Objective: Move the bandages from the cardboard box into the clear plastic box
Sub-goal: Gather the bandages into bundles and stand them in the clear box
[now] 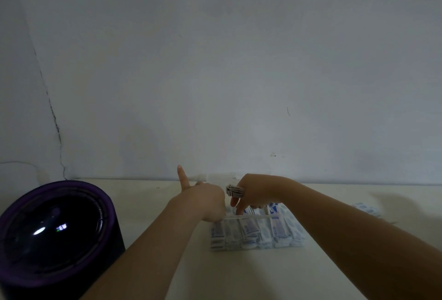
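Observation:
A clear plastic box (253, 217) stands on the pale table, packed with rows of blue-and-white wrapped bandages (251, 230). My right hand (258, 191) hovers over its far side and pinches a small stack of bandages (235, 191), with the lower fingers reaching down into the box. My left hand (205, 201) is at the box's left rim, one finger pointing straight up and the others curled against the box. I cannot make out the cardboard box in this dim view.
A large dark purple cylinder with a glossy top and a small lit display (57, 228) stands at the near left. A few loose bandages (368, 210) lie on the table to the right. A bare wall rises just behind the table's back edge.

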A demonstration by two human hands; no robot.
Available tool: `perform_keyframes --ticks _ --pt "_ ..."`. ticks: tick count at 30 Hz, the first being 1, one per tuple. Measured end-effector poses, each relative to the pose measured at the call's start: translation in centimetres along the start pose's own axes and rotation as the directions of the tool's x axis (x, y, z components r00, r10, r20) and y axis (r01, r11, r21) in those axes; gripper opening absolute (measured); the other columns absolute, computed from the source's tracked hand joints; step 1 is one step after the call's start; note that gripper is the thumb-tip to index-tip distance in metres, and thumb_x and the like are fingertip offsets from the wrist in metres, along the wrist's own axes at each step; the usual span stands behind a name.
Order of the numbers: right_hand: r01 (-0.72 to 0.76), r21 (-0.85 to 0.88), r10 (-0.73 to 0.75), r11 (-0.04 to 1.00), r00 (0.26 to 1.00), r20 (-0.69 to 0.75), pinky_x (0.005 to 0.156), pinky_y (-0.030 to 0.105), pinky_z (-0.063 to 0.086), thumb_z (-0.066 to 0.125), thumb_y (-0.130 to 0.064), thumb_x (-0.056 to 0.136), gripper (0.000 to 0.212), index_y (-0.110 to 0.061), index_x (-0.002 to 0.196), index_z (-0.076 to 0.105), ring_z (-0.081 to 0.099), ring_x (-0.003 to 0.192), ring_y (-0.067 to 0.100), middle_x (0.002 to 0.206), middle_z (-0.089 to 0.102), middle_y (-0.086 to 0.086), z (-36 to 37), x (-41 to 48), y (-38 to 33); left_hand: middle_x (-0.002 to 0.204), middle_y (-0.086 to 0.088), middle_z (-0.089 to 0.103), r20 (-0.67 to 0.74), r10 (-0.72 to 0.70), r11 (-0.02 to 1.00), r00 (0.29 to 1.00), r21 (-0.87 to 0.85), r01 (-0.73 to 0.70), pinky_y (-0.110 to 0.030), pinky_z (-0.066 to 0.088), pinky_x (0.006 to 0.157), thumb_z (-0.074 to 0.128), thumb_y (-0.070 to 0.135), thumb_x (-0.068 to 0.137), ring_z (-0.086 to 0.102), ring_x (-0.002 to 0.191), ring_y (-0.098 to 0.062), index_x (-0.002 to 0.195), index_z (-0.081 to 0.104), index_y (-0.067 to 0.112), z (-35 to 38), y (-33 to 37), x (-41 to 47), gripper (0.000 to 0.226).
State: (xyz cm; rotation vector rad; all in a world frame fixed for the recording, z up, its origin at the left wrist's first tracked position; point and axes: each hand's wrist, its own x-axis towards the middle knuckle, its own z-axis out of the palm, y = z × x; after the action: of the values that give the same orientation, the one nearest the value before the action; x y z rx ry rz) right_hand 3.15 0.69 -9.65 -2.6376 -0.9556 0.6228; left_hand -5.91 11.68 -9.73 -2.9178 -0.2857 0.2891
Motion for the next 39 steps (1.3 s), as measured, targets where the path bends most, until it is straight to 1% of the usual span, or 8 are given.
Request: perform_keyframes --ticks 8,13,15,17,21,25,30,39 --pt "-0.103 -0.068 0.108 0.992 0.992 0.069 0.048 0.018 0.041 0.059 -0.021 0.091 0.029 0.003 0.104 0.065 0.047 0.049 0.012 0.074 0.063 0.008 -0.2 -1.2 0.6 0.121 -0.006 0.059 0.011 -0.009 1.000 1.000 -0.017 0.009 -0.073 -0.024 0.091 0.037 0.019 0.094 0.034 0.132 -0.029 0.097 0.064 0.014 -0.3 0.0 -0.4 0.027" --pt "0.063 0.477 0.006 0.876 0.990 -0.141 0.049 0.019 0.044 0.041 -0.020 0.100 0.025 -0.007 0.098 0.062 0.052 0.056 0.011 0.095 0.070 0.007 -2.6 -4.0 0.0 0.118 0.019 0.060 -0.389 -0.122 0.896 0.913 -0.439 -0.068 -0.060 -0.009 0.110 0.033 0.022 0.098 0.043 0.126 -0.008 0.109 0.060 0.041 -1.9 -1.1 -2.0 0.035" --pt "0.274 0.670 -0.102 0.689 0.953 -0.285 0.072 0.026 0.049 0.035 -0.022 0.101 0.030 -0.011 0.092 0.061 0.060 0.077 0.016 0.096 0.069 0.005 -3.3 -5.5 -0.4 0.102 0.018 0.066 -0.521 -0.257 0.692 0.814 -0.687 -0.221 -0.045 0.020 0.111 0.037 0.024 0.098 0.056 0.104 -0.005 0.100 0.057 0.037 -2.5 -1.4 -3.1 0.024" --pt "0.397 0.772 -0.168 0.497 0.917 -0.363 0.085 0.031 0.048 0.034 -0.025 0.101 0.032 -0.014 0.091 0.063 0.060 0.095 0.019 0.102 0.069 0.003 -3.0 -7.2 -1.1 0.099 0.010 0.068 -0.458 -0.233 0.364 0.858 -0.859 -0.360 -0.039 0.043 0.098 0.043 0.028 0.097 0.061 0.094 -0.009 0.099 0.057 0.029 -2.5 -1.3 -4.3 0.015" --pt "0.410 0.859 -0.240 0.306 0.906 -0.348 0.094 0.042 0.047 0.032 -0.029 0.100 0.036 -0.017 0.096 0.066 0.060 0.105 0.025 0.113 0.066 0.008 -1.1 -9.5 -2.1 0.108 -0.003 0.068 -0.174 0.277 -0.205 0.945 -0.972 -0.119 -0.035 0.056 0.076 0.053 0.043 0.083 0.065 0.101 -0.022 0.118 0.057 0.015 -1.6 0.3 -6.4 0.045" --pt "0.396 0.829 -0.251 0.395 0.915 -0.317 0.093 0.037 0.051 0.037 -0.038 0.095 0.033 -0.025 0.105 0.066 0.061 0.110 0.017 0.113 0.068 -0.003 1.0 -11.4 -2.2 0.097 -0.001 0.072 -0.173 0.432 -0.383 0.885 -0.924 0.006 -0.026 0.055 0.061 0.056 0.028 0.083 0.068 0.097 -0.020 0.105 0.063 0.014 -0.4 2.1 -8.0 0.027" --pt "0.553 0.519 -0.191 0.652 0.782 -0.594 0.084 0.026 0.055 0.046 -0.030 0.095 0.035 -0.042 0.126 0.039 0.064 0.098 0.005 0.105 0.067 -0.014 1.6 -13.1 -1.4 0.079 0.007 0.069 -0.152 0.423 -0.351 0.893 -0.936 0.007 -0.021 0.051 0.058 0.046 0.020 0.096 0.067 0.093 -0.017 0.107 0.058 0.017 0.7 3.0 -8.8 0.016" --pt "0.441 0.057 -0.272 0.896 0.645 -0.715 0.074 0.007 0.048 0.037 -0.024 0.099 0.034 -0.034 0.132 0.041 0.056 0.092 0.000 0.106 0.053 -0.018 2.8 -14.2 -0.6 0.079 0.004 0.067 -0.187 0.361 -0.342 0.914 -0.938 -0.057 -0.020 0.050 0.055 0.045 0.020 0.097 0.064 0.078 -0.011 0.102 0.060 0.017 0.5 3.9 -9.6 0.016"
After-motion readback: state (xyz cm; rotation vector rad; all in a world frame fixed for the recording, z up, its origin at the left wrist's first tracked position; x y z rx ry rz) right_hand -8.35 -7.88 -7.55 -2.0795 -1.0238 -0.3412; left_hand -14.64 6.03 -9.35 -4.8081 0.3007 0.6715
